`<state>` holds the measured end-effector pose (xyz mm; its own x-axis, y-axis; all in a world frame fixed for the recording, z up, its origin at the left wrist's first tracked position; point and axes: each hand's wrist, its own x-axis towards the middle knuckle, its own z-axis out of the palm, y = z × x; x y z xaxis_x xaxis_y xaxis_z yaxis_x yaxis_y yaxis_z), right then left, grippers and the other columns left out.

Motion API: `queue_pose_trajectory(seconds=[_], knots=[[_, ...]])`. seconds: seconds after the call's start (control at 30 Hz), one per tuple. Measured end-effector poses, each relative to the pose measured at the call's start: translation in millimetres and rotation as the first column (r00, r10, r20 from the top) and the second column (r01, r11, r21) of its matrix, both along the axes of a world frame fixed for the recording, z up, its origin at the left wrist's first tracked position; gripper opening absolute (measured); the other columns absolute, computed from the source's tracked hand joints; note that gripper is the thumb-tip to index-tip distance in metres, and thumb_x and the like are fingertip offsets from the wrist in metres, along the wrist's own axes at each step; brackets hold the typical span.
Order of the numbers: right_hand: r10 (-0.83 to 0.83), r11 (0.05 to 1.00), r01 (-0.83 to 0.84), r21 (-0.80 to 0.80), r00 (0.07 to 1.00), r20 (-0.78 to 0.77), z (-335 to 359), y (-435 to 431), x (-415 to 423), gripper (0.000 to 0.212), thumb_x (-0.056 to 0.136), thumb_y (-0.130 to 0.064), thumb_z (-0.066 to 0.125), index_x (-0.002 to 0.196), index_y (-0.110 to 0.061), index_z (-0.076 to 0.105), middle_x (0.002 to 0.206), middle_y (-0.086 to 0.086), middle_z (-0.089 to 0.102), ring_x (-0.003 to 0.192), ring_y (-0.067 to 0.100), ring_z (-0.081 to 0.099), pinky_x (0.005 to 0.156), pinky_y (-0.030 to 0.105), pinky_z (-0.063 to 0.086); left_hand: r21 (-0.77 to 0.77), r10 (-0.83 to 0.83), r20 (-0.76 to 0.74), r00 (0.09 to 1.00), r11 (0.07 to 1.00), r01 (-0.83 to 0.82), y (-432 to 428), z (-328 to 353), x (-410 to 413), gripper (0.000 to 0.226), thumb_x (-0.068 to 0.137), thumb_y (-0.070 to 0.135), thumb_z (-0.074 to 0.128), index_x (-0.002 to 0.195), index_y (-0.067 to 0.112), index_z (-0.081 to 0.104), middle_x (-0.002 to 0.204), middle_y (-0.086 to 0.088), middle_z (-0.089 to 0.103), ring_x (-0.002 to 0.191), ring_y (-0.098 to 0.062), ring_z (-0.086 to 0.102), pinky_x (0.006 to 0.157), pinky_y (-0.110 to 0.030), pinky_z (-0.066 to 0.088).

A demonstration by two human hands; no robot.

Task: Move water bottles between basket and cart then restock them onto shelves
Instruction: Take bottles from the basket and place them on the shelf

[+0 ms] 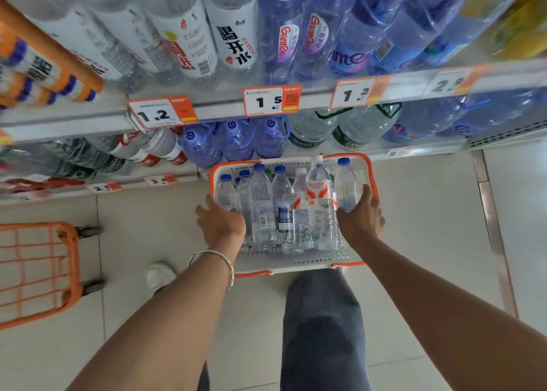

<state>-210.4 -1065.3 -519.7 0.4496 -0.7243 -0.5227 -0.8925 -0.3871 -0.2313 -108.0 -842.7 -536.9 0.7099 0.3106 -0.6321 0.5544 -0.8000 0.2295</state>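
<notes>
White plastic basket with orange rim [296, 262] sits between the hands: left hand [222, 223] fingers curl over its left wall, right hand [359, 217] fingers grip its right wall. Inside stand eight clear plastic water bottles [262, 207], six blue-capped, two white-capped. Stocked metal shelves [222, 111] lie just beyond its far rim; orange wire cart [38, 269] stands well left, open floor [142, 228] between

A shop aisle: shelves [219, 110] stocked with water bottles [233, 35], price tags [271, 101] along edges.

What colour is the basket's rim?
Orange, on a white basket; it shows best in the head view.
</notes>
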Motion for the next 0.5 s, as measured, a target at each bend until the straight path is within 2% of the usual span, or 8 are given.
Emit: queue_pose_trajectory(seconds=[0.2, 0.33, 0.5], knots=[[-0.033, 0.994, 0.021, 0.111, 0.994, 0.106, 16, 33, 36, 0.075, 0.089, -0.027, 0.060, 0.150, -0.021, 0.018, 0.149, 0.012, 0.034, 0.132, 0.035, 0.039, 0.109, 0.054, 0.033, -0.058, -0.073, -0.030, 0.997, 0.996, 0.071, -7, 6, 6, 0.062, 0.096, 0.025, 0.048, 0.152, 0.023, 0.022, 0.156, -0.011, 0.020, 0.131, -0.039, 0.040, 0.102, -0.048, 0.038], [-0.007, 0.980, -0.026, 0.196, 0.986, 0.164, 15, 34, 55, 0.072, 0.087, -0.031, 0.059, 0.148, -0.024, 0.021, 0.143, 0.012, 0.040, 0.117, 0.036, 0.051, 0.095, 0.056, 0.046, -0.081, -0.077, -0.031, 0.997, 0.994, 0.075, -10, -1, 12, 0.065, 0.095, 0.029, 0.048, 0.153, 0.025, 0.018, 0.157, -0.010, 0.019, 0.132, -0.039, 0.041, 0.103, -0.049, 0.042], [0.085, 0.957, -0.130, 0.260, 0.980, 0.178, 10, 21, 79, 0.069, 0.085, -0.023, 0.059, 0.146, -0.022, 0.027, 0.136, 0.011, 0.045, 0.114, 0.033, 0.052, 0.091, 0.051, 0.050, -0.138, 0.012, -0.060, 0.998, 0.990, -0.020, -25, -20, 23, 0.066, 0.094, 0.030, 0.050, 0.152, 0.026, 0.019, 0.154, -0.013, 0.024, 0.129, -0.039, 0.046, 0.101, -0.049, 0.046]])
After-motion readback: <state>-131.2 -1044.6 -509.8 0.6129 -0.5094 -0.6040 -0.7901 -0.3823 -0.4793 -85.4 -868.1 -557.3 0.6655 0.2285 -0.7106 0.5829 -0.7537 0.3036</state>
